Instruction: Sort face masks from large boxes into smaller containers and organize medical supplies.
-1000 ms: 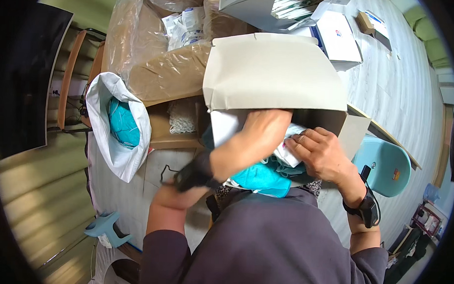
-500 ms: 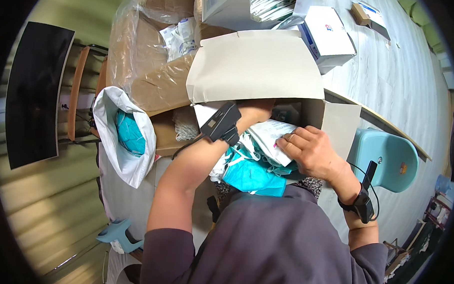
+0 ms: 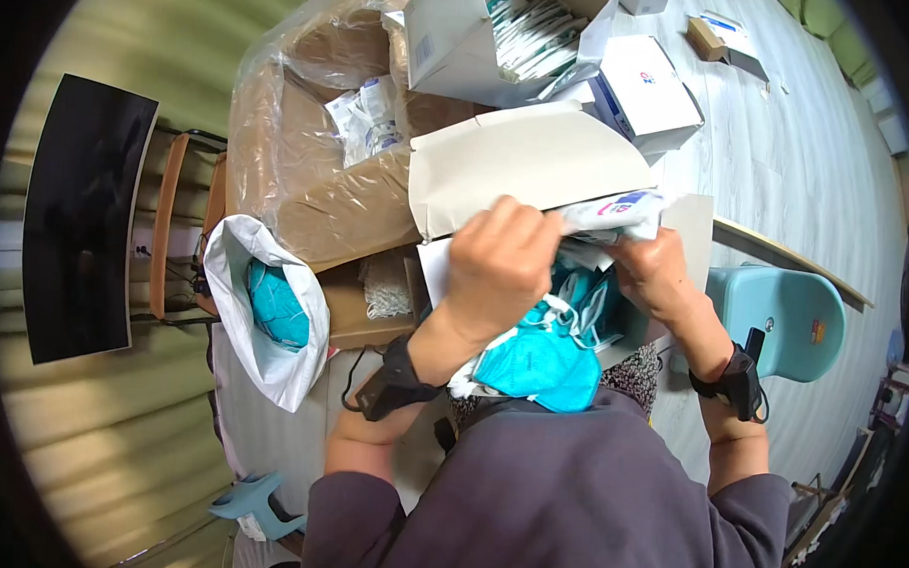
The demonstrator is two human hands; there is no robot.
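A white printed packet (image 3: 617, 212) is held up in front of an open white carton (image 3: 528, 171), just below its raised flap. My left hand (image 3: 505, 261) is closed on the packet's left end. On its right end, my right hand (image 3: 655, 271) is closed too, with the fingertips partly hidden. Below the packet, teal face masks (image 3: 542, 365) with white ear loops are heaped in the carton and spill over its near edge. A black device is strapped to each of my wrists.
To the left, a white bag (image 3: 242, 352) holds a teal mask. Behind it is a plastic-lined cardboard box (image 3: 347, 205) with white packets inside. A white box of packets (image 3: 453, 54) and a closed white box (image 3: 646, 90) stand at the back. A light-blue stool (image 3: 784, 316) is on the right.
My left hand has come up out of the carton and taken the packet's left end. The packet has risen off the masks, and my right hand has moved up with it.
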